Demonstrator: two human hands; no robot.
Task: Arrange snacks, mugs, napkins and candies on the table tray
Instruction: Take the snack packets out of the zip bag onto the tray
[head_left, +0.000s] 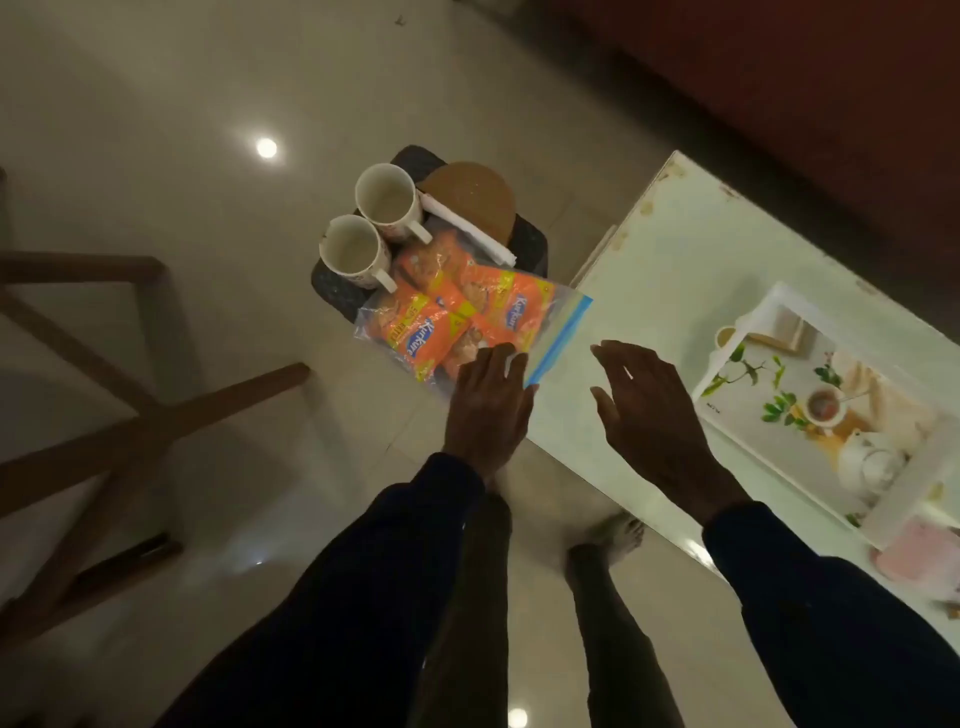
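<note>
The left hand (491, 402) lies flat, fingers together and extended, with its fingertips on the near corner of a clear zip bag (467, 317) of orange snack packets; it presses or touches the bag without closing around it. The right hand (649, 421) hovers open beside it, fingers spread, gripping nothing, just short of the bag's blue seal strip.

The bag sits ahead of the left hand, resting partly on a small dark stool (337, 291) and overhanging toward the white surface (675, 249). Its long axis runs from beyond the left fingertips toward the right hand, with the sealed mouth facing the right hand, which probably explains why that hand waits there: it looks placed to catch the stiffer sealed edge while the left steadies the limp plastic.

Beyond the bag, farther from both hands, two white mugs (371, 228) stand upright side by side, mouths up, handles pointing toward the bag. A rolled white napkin (470, 231) lies past them against a round brown disc (470, 200), its length slanting roughly parallel to the bag's seal.

The tray (769, 322), printed with tea things, lies to the right of the right hand on the surface, and appears to carry none of the task's items yet. The stool seems to serve as a staging spot, so the bag is probably the first thing to go across.
</note>
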